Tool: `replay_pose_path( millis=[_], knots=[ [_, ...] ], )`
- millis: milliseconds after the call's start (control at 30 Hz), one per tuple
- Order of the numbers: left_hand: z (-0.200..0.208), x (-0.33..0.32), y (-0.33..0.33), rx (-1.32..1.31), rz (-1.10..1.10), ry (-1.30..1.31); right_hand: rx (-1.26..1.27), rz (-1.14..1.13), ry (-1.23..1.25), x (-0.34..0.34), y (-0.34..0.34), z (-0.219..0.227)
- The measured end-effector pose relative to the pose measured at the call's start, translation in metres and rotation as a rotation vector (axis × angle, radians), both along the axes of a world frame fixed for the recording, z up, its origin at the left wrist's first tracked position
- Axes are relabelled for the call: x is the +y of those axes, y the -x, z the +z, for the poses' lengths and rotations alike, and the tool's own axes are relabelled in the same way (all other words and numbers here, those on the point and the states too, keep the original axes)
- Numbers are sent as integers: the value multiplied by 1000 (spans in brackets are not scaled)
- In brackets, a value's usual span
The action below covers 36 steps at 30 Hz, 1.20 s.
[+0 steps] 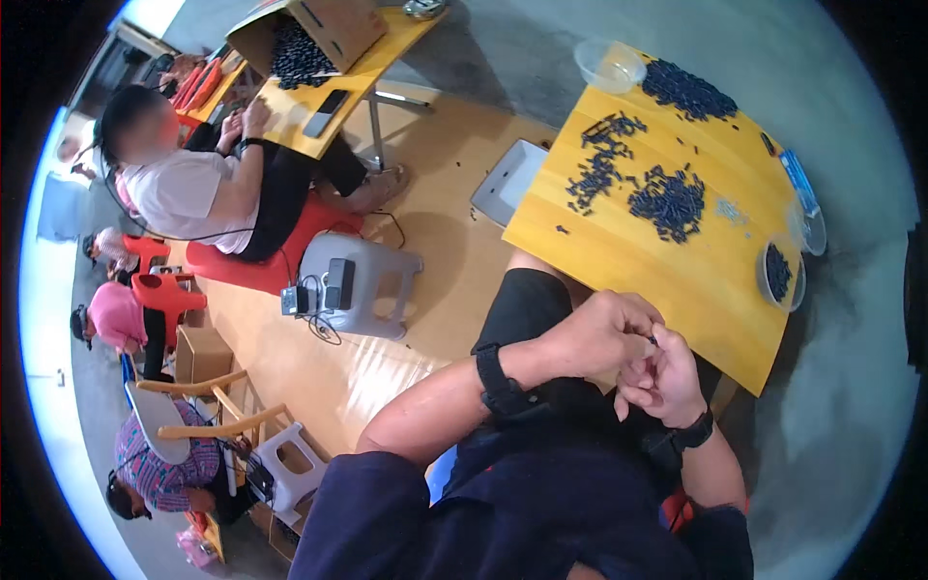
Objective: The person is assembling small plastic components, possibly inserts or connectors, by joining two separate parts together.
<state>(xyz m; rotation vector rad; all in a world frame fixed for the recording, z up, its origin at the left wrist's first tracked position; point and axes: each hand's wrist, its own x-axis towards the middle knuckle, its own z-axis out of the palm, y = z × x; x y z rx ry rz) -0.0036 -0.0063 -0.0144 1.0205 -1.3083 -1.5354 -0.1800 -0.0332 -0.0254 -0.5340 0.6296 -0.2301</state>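
My left hand (604, 331) and my right hand (667, 382) meet over my lap, just off the near edge of a yellow table (551, 208). Both have their fingers closed in a pinch around a small black piece (653, 340), of which only a dark bit shows between the fingertips. On the tabletop lie a heap of short black cylindrical pieces (669, 203), a looser scatter of them (597, 164) and a larger dark pile (686, 89) at the far edge. A clear bowl of black pieces (777, 273) stands at the right.
Also on the table are a clear tub (611, 66), small clear bits (732, 211) and a blue packet (800, 182). A grey tray (512, 179) sits on the floor. Left are a grey stool (358, 275) with cables and a seated person (193, 184) beside another yellow table (387, 58).
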Motion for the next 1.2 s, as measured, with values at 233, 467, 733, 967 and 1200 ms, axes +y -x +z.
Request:
replay_pose_path(
  millis=[233, 467, 733, 967, 1200],
  knots=[
    [-1, 3, -1, 77, 13, -118, -4, -97, -25, 6, -7, 4],
    [2, 0, 0, 165, -28, -413, -58, -204, 8, 12, -11, -12],
    [3, 0, 7, 294, -19, -504, -6, -212, -109, -6, -2, -8],
    [-32, 2, 10, -120, 239, -245, 676, -640, 846, -106, 77, -5],
    [-19, -3, 8, -148, 140, -234, 1429, -323, 1583, -194, 149, -19]
  ],
)
